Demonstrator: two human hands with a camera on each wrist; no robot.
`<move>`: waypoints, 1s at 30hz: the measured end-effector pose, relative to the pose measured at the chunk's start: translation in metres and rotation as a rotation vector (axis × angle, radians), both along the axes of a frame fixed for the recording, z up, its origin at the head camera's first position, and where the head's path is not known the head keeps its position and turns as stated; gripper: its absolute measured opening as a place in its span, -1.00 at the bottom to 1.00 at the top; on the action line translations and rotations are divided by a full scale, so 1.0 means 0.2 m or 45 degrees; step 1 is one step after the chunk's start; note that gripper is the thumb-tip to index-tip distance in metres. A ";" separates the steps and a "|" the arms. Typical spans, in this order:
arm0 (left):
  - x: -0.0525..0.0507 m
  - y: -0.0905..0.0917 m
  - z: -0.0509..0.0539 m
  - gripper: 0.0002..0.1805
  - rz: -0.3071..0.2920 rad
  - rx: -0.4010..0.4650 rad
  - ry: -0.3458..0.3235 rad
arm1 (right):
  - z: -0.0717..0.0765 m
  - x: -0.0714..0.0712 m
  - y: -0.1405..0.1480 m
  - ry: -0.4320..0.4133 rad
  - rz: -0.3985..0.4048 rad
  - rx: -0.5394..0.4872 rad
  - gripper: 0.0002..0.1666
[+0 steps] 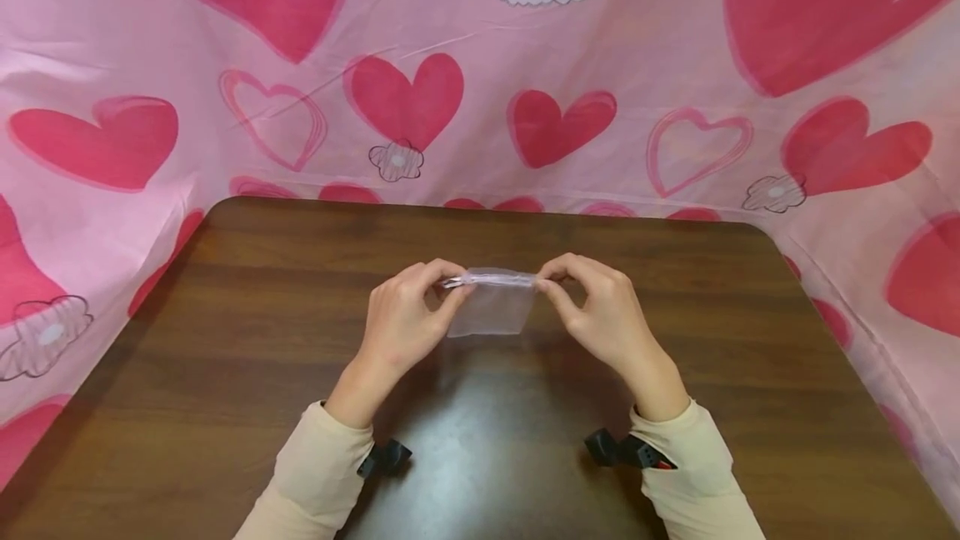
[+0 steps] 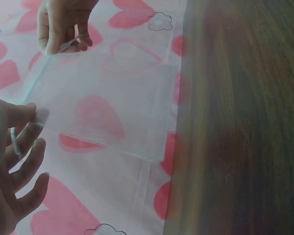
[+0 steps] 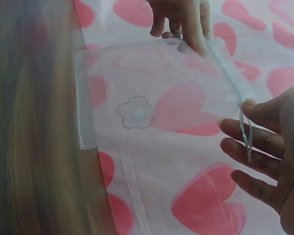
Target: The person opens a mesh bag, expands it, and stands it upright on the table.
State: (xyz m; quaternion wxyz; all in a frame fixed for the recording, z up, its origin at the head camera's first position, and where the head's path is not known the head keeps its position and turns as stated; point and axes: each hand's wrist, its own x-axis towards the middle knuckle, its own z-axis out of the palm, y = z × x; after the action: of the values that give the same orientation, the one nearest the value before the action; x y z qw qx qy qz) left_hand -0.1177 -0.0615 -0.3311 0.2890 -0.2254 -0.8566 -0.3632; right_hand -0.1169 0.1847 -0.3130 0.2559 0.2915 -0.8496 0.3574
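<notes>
A sheer white organza drawstring pouch (image 1: pixel 491 311) hangs between both hands above the table, its top edge stretched level. My left hand (image 1: pixel 408 315) pinches the top left corner between thumb and forefinger. At the opposite top corner, thumb and forefinger of my right hand (image 1: pixel 600 307) pinch the pouch too. In the right wrist view a thin white drawstring loop (image 3: pixel 246 137) dangles by the right fingers. The pouch (image 2: pixel 108 107) looks flat and see-through in the left wrist view, with hearts showing through it.
The dark brown wooden table (image 1: pixel 225 373) lies beneath the hands. Behind and beside it hangs a pink cloth (image 1: pixel 480 140) printed with red hearts. Each wrist carries a small black camera, the left camera (image 1: pixel 386 458) and the right camera (image 1: pixel 622 448).
</notes>
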 end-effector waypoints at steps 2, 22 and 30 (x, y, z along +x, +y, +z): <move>0.00 0.01 0.00 -0.85 0.018 0.013 0.004 | 0.01 0.00 0.00 0.000 -0.001 0.006 -0.81; 0.02 0.01 0.01 -0.78 0.090 0.038 -0.042 | -0.02 0.00 -0.04 0.013 -0.008 0.004 -0.72; 0.02 0.01 0.01 -0.83 0.064 0.186 -0.122 | -0.03 0.01 -0.04 0.021 -0.054 0.060 -0.68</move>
State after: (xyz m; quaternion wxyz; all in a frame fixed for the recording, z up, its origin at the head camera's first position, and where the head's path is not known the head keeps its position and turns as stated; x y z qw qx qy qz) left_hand -0.1140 -0.0587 -0.3292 0.2726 -0.1645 -0.8459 -0.4279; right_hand -0.1157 0.1762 -0.3196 0.2635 0.2822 -0.8616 0.3295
